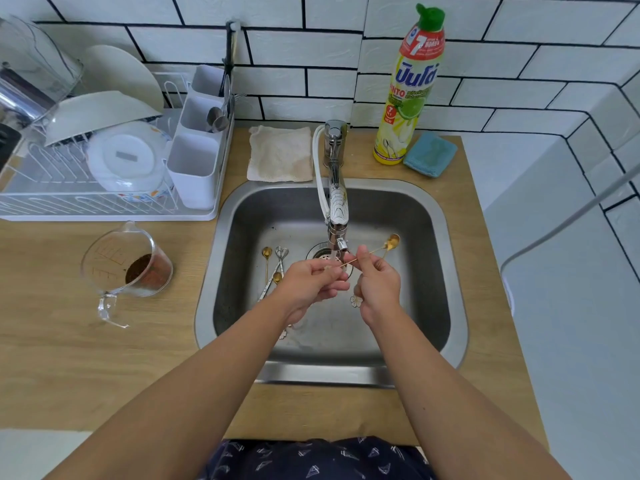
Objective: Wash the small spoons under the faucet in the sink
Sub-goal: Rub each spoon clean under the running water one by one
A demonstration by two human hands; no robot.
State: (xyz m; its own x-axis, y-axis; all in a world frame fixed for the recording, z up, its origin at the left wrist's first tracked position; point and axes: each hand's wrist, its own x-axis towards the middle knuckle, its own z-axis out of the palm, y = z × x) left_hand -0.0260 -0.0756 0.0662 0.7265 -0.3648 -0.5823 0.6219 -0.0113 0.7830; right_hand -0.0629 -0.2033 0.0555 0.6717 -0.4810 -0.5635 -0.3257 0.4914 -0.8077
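Note:
Both hands are over the steel sink (446,271), just below the faucet (337,206) spout. My right hand (375,284) pinches the thin stem of a small gold spoon (392,242), whose bowl points up and right. My left hand (313,280) is closed on the same spoon's other end, under the spout. Several more small spoons (273,268), gold and silver, lie on the sink floor to the left. A flower-shaped spoon handle (355,301) shows below my right hand. The drain (322,252) sits behind my hands.
A white dish rack (110,188) with bowls, plates and a cutlery holder stands at the left. A glass measuring jug (128,268) with brown contents sits on the wooden counter. Behind the sink are a folded cloth (280,154), a dish soap bottle (412,88) and a blue sponge (429,154).

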